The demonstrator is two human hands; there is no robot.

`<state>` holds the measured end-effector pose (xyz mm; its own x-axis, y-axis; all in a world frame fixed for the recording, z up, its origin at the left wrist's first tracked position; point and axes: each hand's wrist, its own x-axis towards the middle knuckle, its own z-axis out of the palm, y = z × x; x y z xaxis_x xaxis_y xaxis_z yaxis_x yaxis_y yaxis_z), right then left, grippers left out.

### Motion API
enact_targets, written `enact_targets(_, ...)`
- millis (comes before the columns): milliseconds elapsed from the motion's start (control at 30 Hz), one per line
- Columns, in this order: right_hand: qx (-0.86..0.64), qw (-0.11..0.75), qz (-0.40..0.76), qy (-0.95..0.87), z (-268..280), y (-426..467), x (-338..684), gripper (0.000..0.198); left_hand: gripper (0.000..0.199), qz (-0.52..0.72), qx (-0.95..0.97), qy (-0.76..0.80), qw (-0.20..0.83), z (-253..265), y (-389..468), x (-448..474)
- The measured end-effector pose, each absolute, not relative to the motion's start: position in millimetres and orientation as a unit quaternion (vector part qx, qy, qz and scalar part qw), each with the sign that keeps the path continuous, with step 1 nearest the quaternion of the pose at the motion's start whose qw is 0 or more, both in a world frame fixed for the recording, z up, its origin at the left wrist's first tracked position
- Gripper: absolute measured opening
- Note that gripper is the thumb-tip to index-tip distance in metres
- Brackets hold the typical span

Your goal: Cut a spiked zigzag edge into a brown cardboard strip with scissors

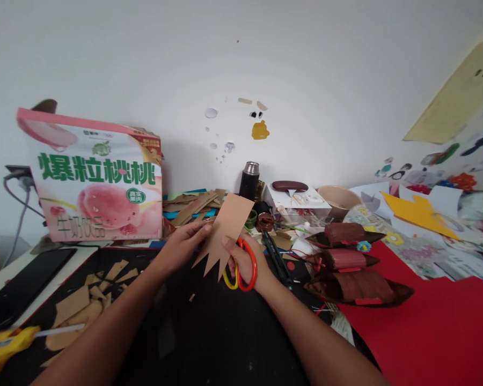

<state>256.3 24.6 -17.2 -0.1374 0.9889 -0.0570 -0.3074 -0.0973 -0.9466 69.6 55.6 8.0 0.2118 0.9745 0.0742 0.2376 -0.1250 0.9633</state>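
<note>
A tan piece of cardboard [225,225] with jagged, pointed lower ends is held up over the black work surface. My left hand [187,242] is closed on its left edge, thumb and fingers pinching it. From the right, my right hand [247,260] is closed around a pair of scissors [248,268] with red and yellow handles. Its thumb also presses on the front of the cardboard. The scissor blades are hidden behind the hand and the cardboard.
Cardboard scraps [80,305] lie left, beside a yellow glue gun [8,346] and a black phone [28,287]. A pink-and-white drink carton [100,187] stands behind. Several brown model boats [358,287] sit right, near red paper [434,332]. A black thermos [249,182] stands by the wall.
</note>
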Motion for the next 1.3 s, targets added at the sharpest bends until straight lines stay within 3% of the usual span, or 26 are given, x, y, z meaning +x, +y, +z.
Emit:
enact_targets(267, -0.400, 0.495, 0.612, -0.469, -15, 23, 256, 0.042, 0.050, 0.368, 0.574, 0.438, 0.586, 10, 53, 71)
enact_targets(633, -0.428, 0.596, 0.560, -0.385, -18, 42, 267, 0.049, 0.054, 0.251, 0.668, 0.391, 0.581, 6, 57, 69)
enact_targets(1133, -0.434, 0.630, 0.543, -0.346, -16, 46, 271, 0.053, 0.066, 0.304, 0.629, 0.378, 0.608, -7, 63, 62)
enact_targets(1300, -0.436, 0.616, 0.541, -0.370, -17, 43, 267, 0.051, 0.053, 0.256, 0.657, 0.359, 0.611, -9, 59, 73)
